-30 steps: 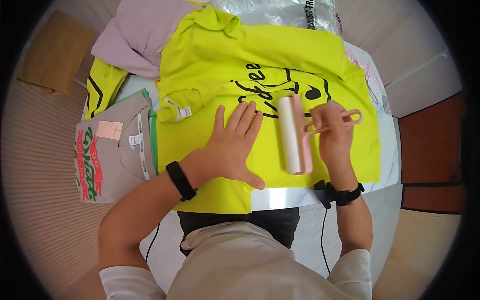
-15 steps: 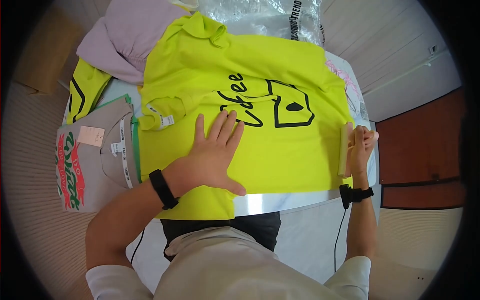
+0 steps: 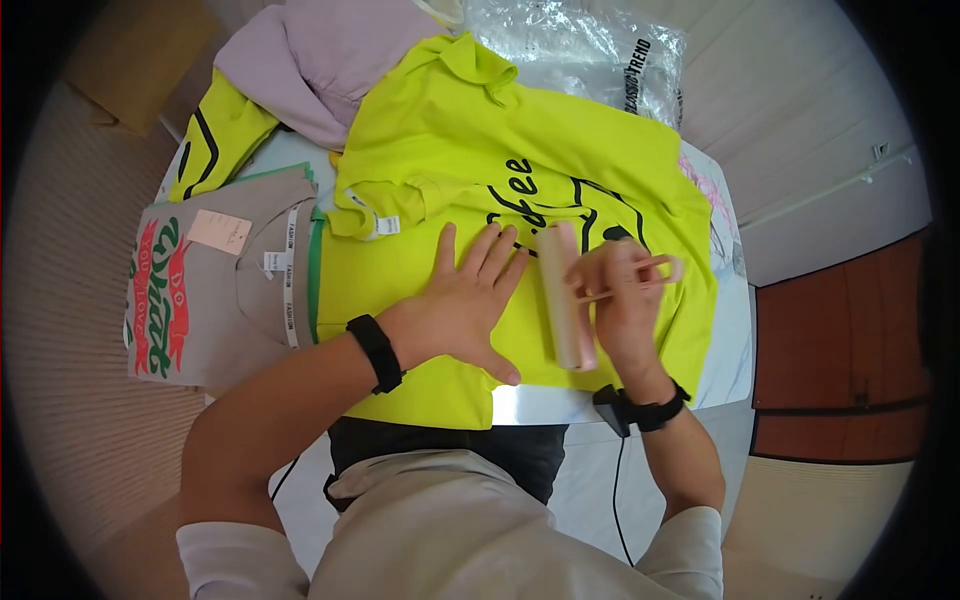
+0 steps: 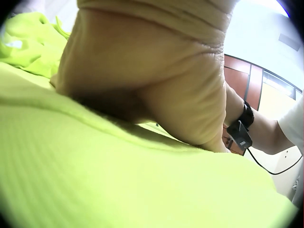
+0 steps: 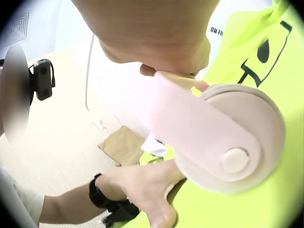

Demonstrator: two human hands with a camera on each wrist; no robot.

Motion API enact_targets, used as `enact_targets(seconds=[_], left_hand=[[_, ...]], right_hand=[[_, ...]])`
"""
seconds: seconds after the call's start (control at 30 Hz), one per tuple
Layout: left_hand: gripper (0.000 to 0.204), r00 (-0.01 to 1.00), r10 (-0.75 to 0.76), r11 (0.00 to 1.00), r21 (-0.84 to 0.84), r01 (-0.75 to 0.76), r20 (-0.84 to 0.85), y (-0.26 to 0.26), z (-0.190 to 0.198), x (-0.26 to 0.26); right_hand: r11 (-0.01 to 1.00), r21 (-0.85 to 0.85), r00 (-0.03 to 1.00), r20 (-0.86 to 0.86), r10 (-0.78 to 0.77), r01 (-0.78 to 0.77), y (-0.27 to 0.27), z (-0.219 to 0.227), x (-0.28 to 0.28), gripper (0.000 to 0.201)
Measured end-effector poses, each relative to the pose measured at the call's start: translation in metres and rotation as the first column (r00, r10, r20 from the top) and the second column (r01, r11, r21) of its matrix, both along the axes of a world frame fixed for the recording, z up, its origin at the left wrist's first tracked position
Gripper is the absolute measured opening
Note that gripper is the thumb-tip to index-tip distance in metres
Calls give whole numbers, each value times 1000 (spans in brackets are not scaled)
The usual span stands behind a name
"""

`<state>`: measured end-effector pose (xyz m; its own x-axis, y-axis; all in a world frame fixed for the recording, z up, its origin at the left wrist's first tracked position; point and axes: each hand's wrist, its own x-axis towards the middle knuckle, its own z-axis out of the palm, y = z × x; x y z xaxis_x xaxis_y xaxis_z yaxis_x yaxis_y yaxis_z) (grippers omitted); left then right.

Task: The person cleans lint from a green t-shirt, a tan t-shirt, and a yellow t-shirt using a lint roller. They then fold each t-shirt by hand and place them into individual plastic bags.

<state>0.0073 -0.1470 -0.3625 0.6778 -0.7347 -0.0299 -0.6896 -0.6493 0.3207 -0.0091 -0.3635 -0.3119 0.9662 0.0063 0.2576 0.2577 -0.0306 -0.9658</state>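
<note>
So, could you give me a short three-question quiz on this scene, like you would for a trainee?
1. True or false: the left hand lies with its fingers spread on the yellow shirt.
2. Multiple choice: what is the right hand holding?
A) a pair of scissors
B) a roller with a pink frame
C) a hairbrush
3. Fill in the missing word: the print on the clear plastic bag, beyond the shirt, reads "CLASSIC ____".

Key: 1. True. 2. B. 3. TREND.
</note>
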Motion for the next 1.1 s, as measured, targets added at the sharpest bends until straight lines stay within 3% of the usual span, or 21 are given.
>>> enact_targets(seconds=[0.07, 0.17, 0.33, 0.43, 0.53, 0.57, 0.67, 0.77, 0.93, 1.0, 1.1], left_hand=[[150, 1000, 4, 1000, 19, -3, -8, 1, 2, 0], [149, 1000, 8, 1000, 28, -8, -9, 1, 1, -3], [149, 1000, -1, 1000, 23, 1, -21, 2, 1, 0], [146, 1000, 0, 1000, -30, 0, 17, 3, -2, 0], [150, 1000, -11, 1000, -12, 11, -20, 3, 2, 1], [150, 999, -15, 1000, -21, 15, -29, 4, 3, 2], [150, 1000, -10, 1000, -9, 10, -6, 3, 1, 1], [152, 1000, -9, 1000, 17, 10, -22, 2, 2, 1], [153, 999, -14, 996, 84, 18, -52, 1, 8, 3], [152, 998, -17, 995, 96, 23, -64, 0, 9, 3], [152, 997, -28, 995, 95, 34, -67, 4, 10, 6]], right_hand=[[994, 88, 996, -54, 69, -64, 11, -3, -1, 39], [977, 204, 998, 0, 56, -55, -17, -10, 4, 36], [990, 96, 994, 13, -107, 105, -127, -13, 10, 38], [968, 134, 976, 22, -215, 210, -184, -8, 6, 38], [912, -176, 929, 54, -366, 370, -230, -19, -4, 41], [901, -196, 922, 58, -383, 387, -246, -22, -6, 41], [861, -322, 916, 60, -397, 394, -262, -18, -8, 41], [852, -248, 884, 44, -466, 461, -259, -2, -4, 42], [909, 46, 907, 52, -417, 415, -232, 35, -27, 42], [926, 152, 932, 60, -357, 345, -208, 32, -38, 41], [891, 145, 897, 44, -440, 430, -190, 8, -51, 39]])
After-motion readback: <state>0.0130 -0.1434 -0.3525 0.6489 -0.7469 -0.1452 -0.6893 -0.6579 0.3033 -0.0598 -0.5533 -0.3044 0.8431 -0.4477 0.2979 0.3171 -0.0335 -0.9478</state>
